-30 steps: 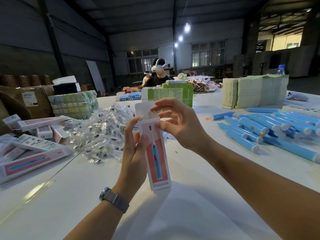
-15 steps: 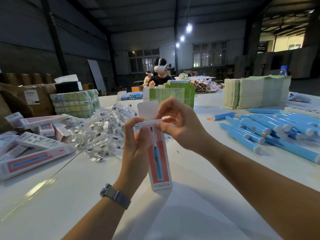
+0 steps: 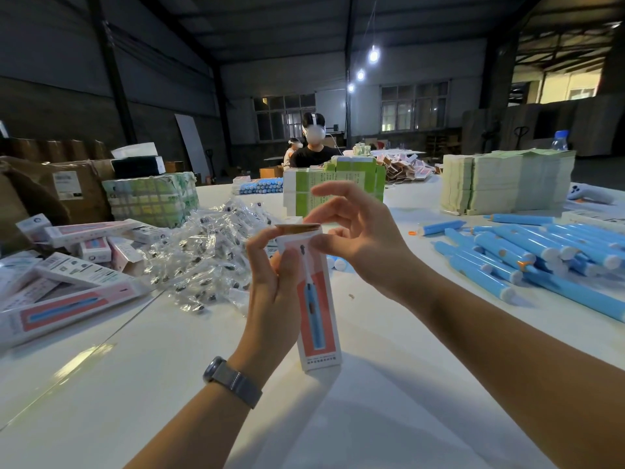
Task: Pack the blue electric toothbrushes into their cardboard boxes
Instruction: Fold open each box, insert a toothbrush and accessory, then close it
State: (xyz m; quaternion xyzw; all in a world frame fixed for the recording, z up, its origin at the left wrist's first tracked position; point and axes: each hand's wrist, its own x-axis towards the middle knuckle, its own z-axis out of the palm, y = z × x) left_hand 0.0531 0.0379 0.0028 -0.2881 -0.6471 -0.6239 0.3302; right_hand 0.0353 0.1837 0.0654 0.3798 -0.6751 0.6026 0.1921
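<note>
An upright white and red toothbrush box (image 3: 318, 319) stands on the white table (image 3: 389, 384) in front of me. My left hand (image 3: 274, 292) grips its left side, thumb and forefinger at the top edge. The top flap (image 3: 297, 227) lies folded nearly flat over the opening. My right hand (image 3: 358, 231) presses the flap down with forefinger and thumb, its other fingers spread. A pile of blue electric toothbrushes (image 3: 527, 252) lies at the right. Whether a toothbrush is inside the box is hidden.
Closed boxes (image 3: 67, 292) lie at the left beside a heap of clear plastic bags (image 3: 209, 252). Stacks of green and white flat cartons (image 3: 500, 184) and green boxes (image 3: 338, 184) stand behind. A person (image 3: 313, 143) sits at the far end. Brown cartons (image 3: 61, 187) stand at left.
The box's top flap stood upright and open; my right hand has folded it down over the opening, and my left forefinger has risen to the top edge.
</note>
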